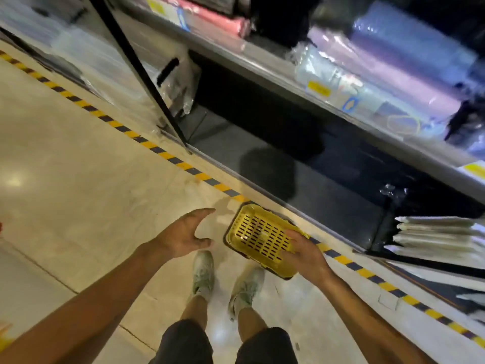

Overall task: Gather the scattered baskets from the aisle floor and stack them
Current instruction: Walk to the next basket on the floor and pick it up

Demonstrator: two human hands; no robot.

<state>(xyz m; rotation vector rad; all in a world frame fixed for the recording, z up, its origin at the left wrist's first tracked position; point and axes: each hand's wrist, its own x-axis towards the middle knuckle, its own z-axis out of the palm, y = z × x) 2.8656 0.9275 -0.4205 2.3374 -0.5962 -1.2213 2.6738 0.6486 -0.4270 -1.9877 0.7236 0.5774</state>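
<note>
A yellow slotted basket [258, 236] with its perforated bottom facing up is held just above the floor, in front of my feet. My right hand [305, 254] grips its near right side, fingers curled over the edge. A dark rim shows beneath the yellow one, so a second basket may sit under it; I cannot tell for sure. My left hand [187, 233] hovers to the left of the basket, fingers spread and relaxed, holding nothing and not touching it.
A shelf unit [262, 61] with rolled mats and wrapped goods rises at the right. Its dark bottom bay [301, 166] lies just beyond the basket. A yellow-and-black striped line [147, 144] runs along the tiled floor. Stacked flat packs [435, 237] sit low at the right.
</note>
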